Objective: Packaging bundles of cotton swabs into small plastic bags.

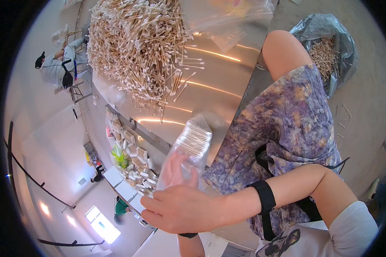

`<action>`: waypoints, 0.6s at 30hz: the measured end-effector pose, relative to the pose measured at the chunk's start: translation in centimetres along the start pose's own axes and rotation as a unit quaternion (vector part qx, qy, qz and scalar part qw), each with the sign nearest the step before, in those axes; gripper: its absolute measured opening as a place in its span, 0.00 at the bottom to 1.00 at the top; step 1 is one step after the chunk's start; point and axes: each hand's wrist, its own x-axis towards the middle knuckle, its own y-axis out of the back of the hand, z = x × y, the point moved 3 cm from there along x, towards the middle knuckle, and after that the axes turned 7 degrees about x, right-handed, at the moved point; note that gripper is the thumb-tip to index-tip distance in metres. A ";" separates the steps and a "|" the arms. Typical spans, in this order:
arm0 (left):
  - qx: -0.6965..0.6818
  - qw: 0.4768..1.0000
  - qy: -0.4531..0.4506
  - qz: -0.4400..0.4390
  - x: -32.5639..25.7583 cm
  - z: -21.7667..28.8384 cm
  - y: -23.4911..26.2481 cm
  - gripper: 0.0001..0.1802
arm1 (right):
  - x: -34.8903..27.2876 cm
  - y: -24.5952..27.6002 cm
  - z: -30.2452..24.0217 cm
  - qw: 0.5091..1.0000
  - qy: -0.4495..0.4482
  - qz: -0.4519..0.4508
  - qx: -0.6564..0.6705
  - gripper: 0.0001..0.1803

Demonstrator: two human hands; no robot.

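In the middle of the head view, a clear plastic bag [162, 183] surrounds a neat stack of slim packs [194, 138] with pale ribbed edges. My left hand [181, 169] shows blurred through the plastic, its fingers closed around the lower part of the bag; I cannot tell whether it is inside or behind. My right hand [180, 210] crosses over my left wrist with curled fingers, closed at the bag's lower end. Beyond the bag, a big heap of cotton swabs [135, 47] with wooden sticks and white tips covers the far part of a shiny metal table [216, 100].
Clear bags [227, 19] lie at the table's far edge. Many small packs [139, 165] are piled left of the bag. On the floor at right, a grey plastic bag [347, 47] holds wooden sticks, with a few scattered nearby. Other people [58, 66] are at far left.
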 end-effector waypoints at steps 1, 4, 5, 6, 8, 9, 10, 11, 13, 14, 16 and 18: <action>0.021 1.000 0.015 0.019 0.0 -0.2 -0.2 0.27 | -0.1 0.0 0.1 1.000 -0.012 -0.007 -0.026 0.09; 0.011 0.998 0.038 0.046 0.0 0.6 0.0 0.25 | 0.1 -0.3 0.6 0.995 -0.077 0.012 -0.059 0.09; -0.017 0.997 0.043 0.054 0.1 0.8 0.2 0.25 | 0.1 -0.3 0.9 0.988 -0.132 0.041 -0.069 0.10; -0.017 0.997 0.052 0.057 -0.1 0.5 0.3 0.25 | 0.4 0.1 0.8 0.989 -0.130 0.034 -0.064 0.10; -0.044 0.997 0.035 0.047 -0.2 0.2 0.1 0.27 | 1.4 1.7 1.3 0.979 -0.153 -0.136 0.022 0.11; -0.083 0.996 0.009 0.038 1.0 0.5 -2.1 0.28 | 1.1 3.4 2.9 0.976 -0.165 -0.144 -0.001 0.11; -0.075 0.996 0.015 0.038 0.1 -0.2 -0.9 0.29 | 2.2 3.7 2.2 0.976 -0.160 -0.103 0.103 0.08; -0.086 0.996 0.010 0.038 -0.1 -0.8 -0.7 0.30 | 2.8 4.3 2.4 0.966 -0.163 -0.065 0.188 0.06; -0.122 0.992 -0.009 0.036 0.1 -1.6 -1.8 0.32 | 3.5 6.3 4.3 0.960 -0.182 -0.022 0.213 0.07; -0.147 0.988 -0.026 0.036 0.6 -1.7 -2.6 0.33 | 3.3 7.5 5.7 0.964 -0.203 -0.004 0.174 0.07; -0.162 0.986 -0.026 0.042 0.6 -1.8 -2.4 0.34 | 2.9 8.6 7.6 0.964 -0.239 0.018 0.118 0.08; -0.082 0.988 -0.085 0.097 0.5 -0.7 -1.0 0.31 | 1.6 8.2 9.1 0.967 -0.243 0.009 0.072 0.09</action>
